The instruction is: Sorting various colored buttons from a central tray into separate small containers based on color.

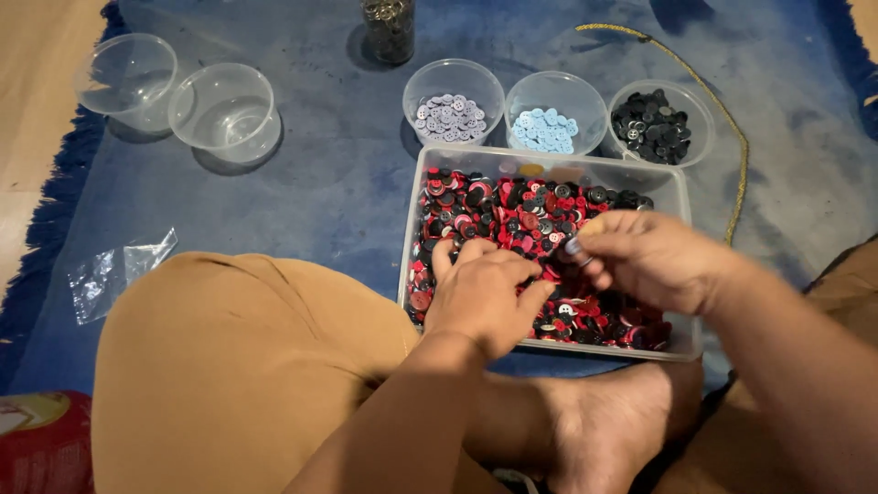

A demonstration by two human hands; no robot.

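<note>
A blue rug with a fringed edge covers a wooden floor. Directly on the rug:

- A clear rectangular tub of mixed red and black buttons, near centre.
- Three round bowls just behind the tub: grey buttons, light-blue buttons, black buttons.
- Two empty clear bowls, far left, touching each other.
- A jar of metallic pieces at the far edge.
- A yellow cord, curving along the right side.
- A clear plastic bag, left.
- A red package, lower left corner.
</note>
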